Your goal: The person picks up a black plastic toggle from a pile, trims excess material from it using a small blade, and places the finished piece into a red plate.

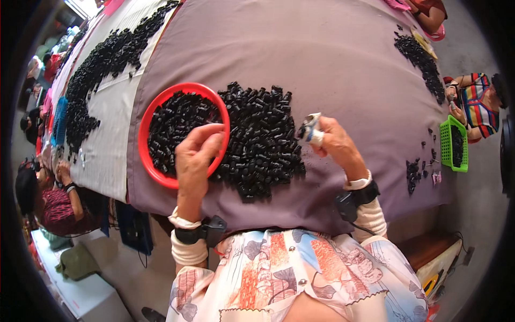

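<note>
My left hand hangs over the right side of a round red basin. Its thumb and forefinger are a little apart, with nothing visible between them. Small black cylindrical plastic pieces fill the basin. Beside it, touching its right edge, spreads a heap of the same black pieces on the mauve cloth. To the right of the heap my right hand is raised with its fingers closed. White wrapping shows at its fingertips around something dark, too small to make out.
A mauve cloth covers the table; a pale cloth at left bears another long heap. At right, more black pieces lie near a green basket and a person. Another person sits at left.
</note>
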Tool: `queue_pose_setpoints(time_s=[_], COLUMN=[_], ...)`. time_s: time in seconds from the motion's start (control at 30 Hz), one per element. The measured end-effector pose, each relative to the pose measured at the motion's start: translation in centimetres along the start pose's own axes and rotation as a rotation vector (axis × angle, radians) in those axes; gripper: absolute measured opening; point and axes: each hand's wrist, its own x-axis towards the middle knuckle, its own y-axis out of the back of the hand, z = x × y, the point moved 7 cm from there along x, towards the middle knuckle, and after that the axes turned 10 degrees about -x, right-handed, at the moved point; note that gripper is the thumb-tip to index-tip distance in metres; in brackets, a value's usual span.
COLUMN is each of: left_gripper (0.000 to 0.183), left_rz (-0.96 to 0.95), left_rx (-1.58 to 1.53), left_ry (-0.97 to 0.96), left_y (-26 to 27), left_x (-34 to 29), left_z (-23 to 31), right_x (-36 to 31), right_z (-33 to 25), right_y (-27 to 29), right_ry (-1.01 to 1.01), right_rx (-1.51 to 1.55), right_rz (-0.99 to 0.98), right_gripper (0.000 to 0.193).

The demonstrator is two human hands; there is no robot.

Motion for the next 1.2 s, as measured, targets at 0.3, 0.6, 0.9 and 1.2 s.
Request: queue_pose_setpoints(time_s=[0.3, 0.6, 0.9, 1.2], left_gripper=[0.032, 0.058, 0.05, 0.048], left_rz=[-0.289, -0.11, -0.227, -0.359], left_rx=[0.3, 1.276, 1.342, 1.296], left_ry=[-0.15, -0.586, -0.273, -0.446], left_y=[-8.8, -12.0, -8.8, -11.5], left_x=[3.5, 10.5, 11.6, 5.4], left_z=[-1.3, -1.9, -5.2, -5.9], right_x=[0.6, 1.3, 1.4, 1.2], right_z=[4.8, 5.1, 5.1, 4.9], right_y=[2.0, 2.5, 2.2, 2.8], right_ry=[-0.121, -0.067, -0.023, -0.014], right_rx=[0.135, 0.313, 0.296, 0.29], right_rz=[0.11, 0.073, 0.066, 0.096], right_gripper=[0.008, 0.007, 0.011, 0.011])
